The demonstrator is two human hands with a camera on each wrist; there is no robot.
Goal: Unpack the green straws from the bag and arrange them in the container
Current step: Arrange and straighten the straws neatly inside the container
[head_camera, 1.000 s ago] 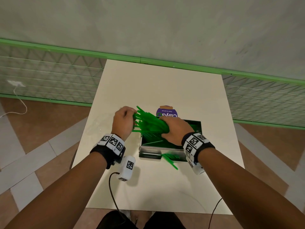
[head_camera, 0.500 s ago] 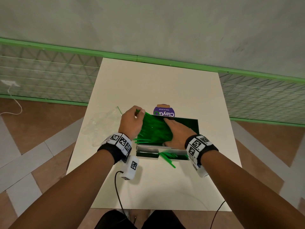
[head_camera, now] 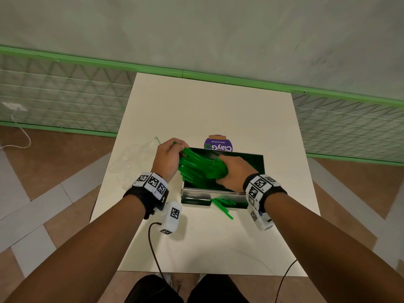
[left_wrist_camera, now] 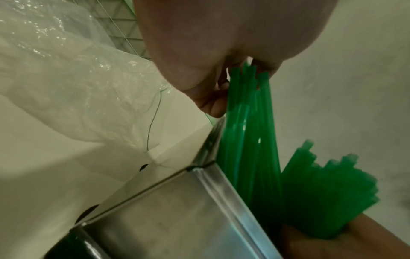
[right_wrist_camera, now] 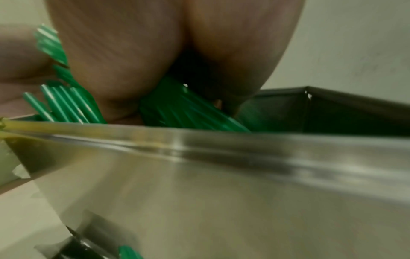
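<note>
A bundle of green straws (head_camera: 197, 166) (left_wrist_camera: 248, 140) (right_wrist_camera: 190, 112) slants into the steel container (head_camera: 260, 162) (left_wrist_camera: 188, 206) (right_wrist_camera: 221, 175) on the white table (head_camera: 207, 110). My left hand (head_camera: 168, 153) (left_wrist_camera: 213, 98) pinches the bundle's left ends above the container's left rim. My right hand (head_camera: 231, 171) (right_wrist_camera: 155, 61) grips the other end of the bundle inside the container. The empty clear plastic bag (head_camera: 131, 158) (left_wrist_camera: 66, 87) lies crumpled on the table to the left. A few straws (head_camera: 222, 206) lie outside against the container's near wall.
A purple ClayGo pack (head_camera: 218, 145) stands just behind the container. A thin green tie (head_camera: 157, 139) lies by the bag. A green mesh fence (head_camera: 65, 95) runs behind the table. Cables hang from both wrists at the table's near edge.
Both hands have lowered the straw bundle from above the container's left rim down into it, shifting right. The bag has come into view lying on the table to the left.
</note>
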